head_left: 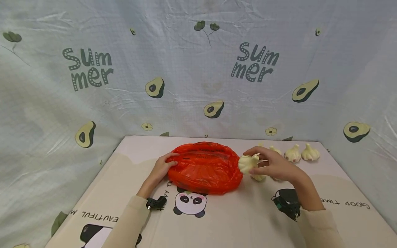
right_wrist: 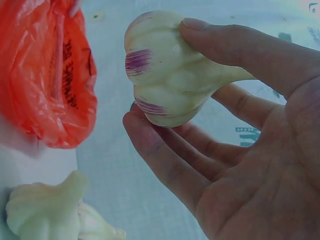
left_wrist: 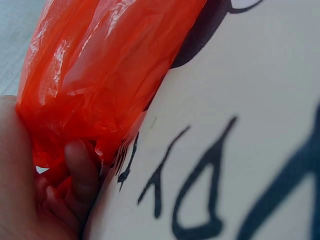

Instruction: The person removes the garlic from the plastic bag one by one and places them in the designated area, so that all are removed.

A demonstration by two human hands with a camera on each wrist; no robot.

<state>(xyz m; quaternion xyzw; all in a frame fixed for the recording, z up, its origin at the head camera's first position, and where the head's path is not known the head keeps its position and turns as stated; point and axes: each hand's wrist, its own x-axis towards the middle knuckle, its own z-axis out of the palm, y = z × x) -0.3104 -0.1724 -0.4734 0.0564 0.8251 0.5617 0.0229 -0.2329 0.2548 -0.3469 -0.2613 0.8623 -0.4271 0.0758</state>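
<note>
A red plastic bag (head_left: 203, 168) lies spread on the table with its mouth open upward. My left hand (head_left: 162, 166) grips the left rim of the bag; its fingers curl at the thin plastic in the left wrist view. Between thumb and fingers my right hand (head_left: 273, 163) pinches a garlic bulb (right_wrist: 165, 70), pale with purple streaks. This bulb (head_left: 247, 164) is raised beside the bag's right edge. More garlic bulbs (right_wrist: 45, 207) lie below the right hand, partly hidden by it in the head view.
Two garlic bulbs, one of them the far-right bulb (head_left: 310, 152), sit at the back right of the table. A printed cloth (head_left: 183, 117) hangs behind the table. The tabletop (head_left: 242, 220) bears panda drawings and lettering. Each wrist wears a small black camera (head_left: 286, 203).
</note>
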